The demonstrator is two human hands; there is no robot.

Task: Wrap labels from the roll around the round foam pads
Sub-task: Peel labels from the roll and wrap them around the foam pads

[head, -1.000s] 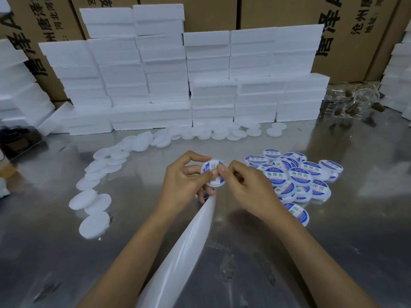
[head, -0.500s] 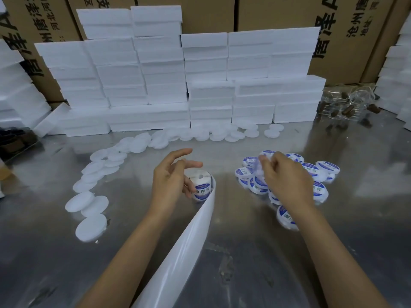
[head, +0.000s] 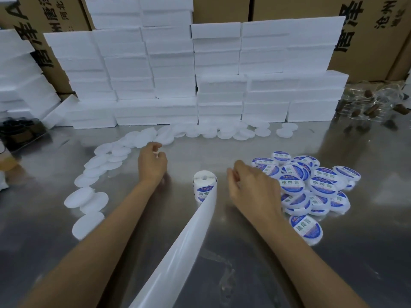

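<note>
Roll point(head: 204, 185) stands upright on table point(head: 333, 252), liner trailing toward the camera.

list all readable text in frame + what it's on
"助焊膏": labelled pads in the right-hand pile; small print unreadable.
"助焊": label roll, rest curves out of view.
"唐泽": right cardboard box, sideways, cut off by the frame.
"沧州": same box, smaller column; rest too blurred.
"唐泽", "A": left cardboard box, partly hidden; smaller column unreadable.
</note>
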